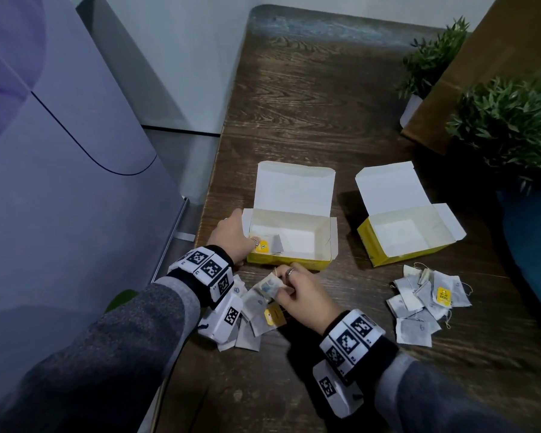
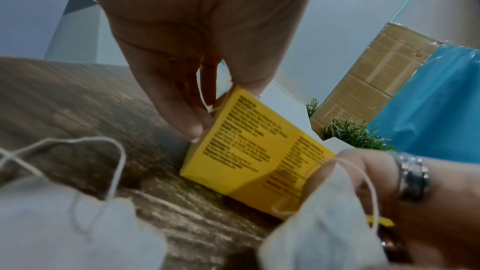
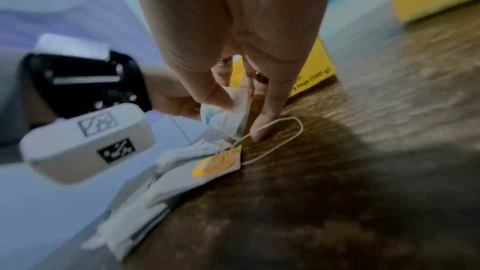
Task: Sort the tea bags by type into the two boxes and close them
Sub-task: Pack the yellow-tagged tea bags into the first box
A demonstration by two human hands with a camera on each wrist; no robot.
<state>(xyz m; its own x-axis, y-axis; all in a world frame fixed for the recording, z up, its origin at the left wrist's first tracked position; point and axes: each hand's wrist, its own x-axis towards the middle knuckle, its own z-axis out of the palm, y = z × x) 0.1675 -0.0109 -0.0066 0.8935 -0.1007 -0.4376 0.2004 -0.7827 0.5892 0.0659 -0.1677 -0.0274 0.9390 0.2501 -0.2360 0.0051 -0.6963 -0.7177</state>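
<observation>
Nearest, right hand (image 1: 297,295) pinching a tea bag (image 1: 267,287) just in front of the left box (image 1: 291,242), above a pile of bags (image 1: 250,320) on the bench (image 1: 310,104). Left hand (image 1: 231,237) grasping that box's left end. Printed side panel legible only from left wrist.

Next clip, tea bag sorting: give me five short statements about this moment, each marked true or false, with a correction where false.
1. Both boxes stand open. True: left box, right box.
2. The right box holds several tea bags. False: it looks empty.
3. The right hand pinches a tea bag. True.
4. The left hand rests flat on the table, away from the boxes. False: it holds the left box's end.
5. All loose tea bags lie in one pile. False: there is a left pile and a right pile.
</observation>
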